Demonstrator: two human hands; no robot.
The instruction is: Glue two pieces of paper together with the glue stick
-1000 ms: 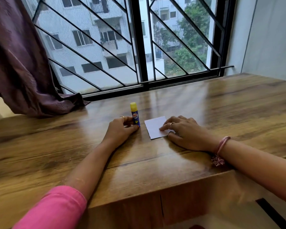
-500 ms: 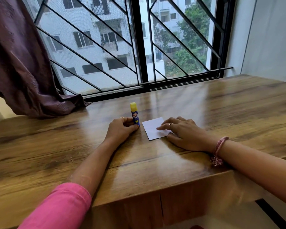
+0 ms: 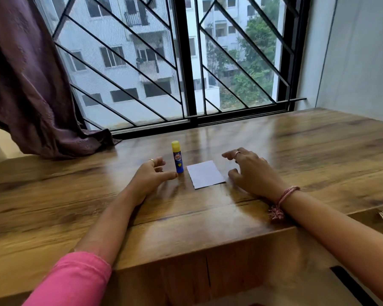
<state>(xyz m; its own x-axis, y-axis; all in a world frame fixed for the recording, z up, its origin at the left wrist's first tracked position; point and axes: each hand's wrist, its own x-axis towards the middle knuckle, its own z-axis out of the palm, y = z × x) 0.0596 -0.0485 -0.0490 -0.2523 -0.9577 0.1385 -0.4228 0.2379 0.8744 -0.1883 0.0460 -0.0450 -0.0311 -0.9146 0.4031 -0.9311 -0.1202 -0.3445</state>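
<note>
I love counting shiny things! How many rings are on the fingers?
2: one ring on the left hand, one ring on the right hand. Others may be hidden on fingers out of sight.

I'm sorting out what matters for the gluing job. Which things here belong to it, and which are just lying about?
For the job:
glue stick, standing upright with its cap on
white paper, flat on the table

Just there:
curtain, its end resting on the table
window grille
</note>
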